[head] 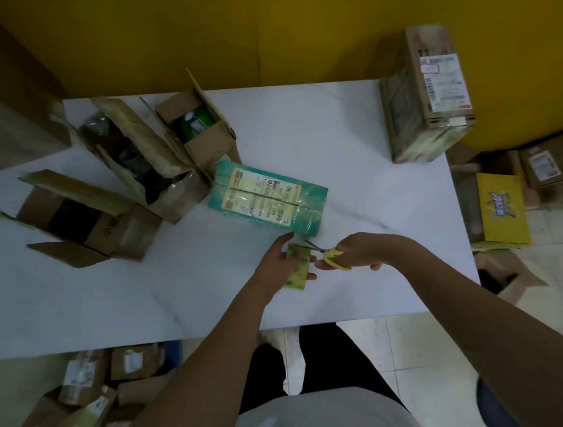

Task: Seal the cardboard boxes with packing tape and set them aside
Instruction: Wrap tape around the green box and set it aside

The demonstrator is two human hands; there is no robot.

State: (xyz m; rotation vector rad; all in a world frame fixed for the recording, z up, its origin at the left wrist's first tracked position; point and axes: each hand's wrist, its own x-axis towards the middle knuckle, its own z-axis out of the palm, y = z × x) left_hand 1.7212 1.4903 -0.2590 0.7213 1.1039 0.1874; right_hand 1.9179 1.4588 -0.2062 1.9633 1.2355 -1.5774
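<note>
**Tape cut in hand at the green box**

My left hand (278,265) grips the tape roll (299,266), just off the near corner of the green box (268,197). That box lies closed and taped over on the table (335,139). My right hand (362,250) holds the scissors (328,253), blades aimed between roll and box. The strip itself is too faint to see.

I judge the step to be severing the tape. Next calls for a clean cut, pressing the loose end flat, then shifting the box aside, perhaps beside the sealed box (430,95). Three open boxes (81,219) sit unsealed at left.
</note>
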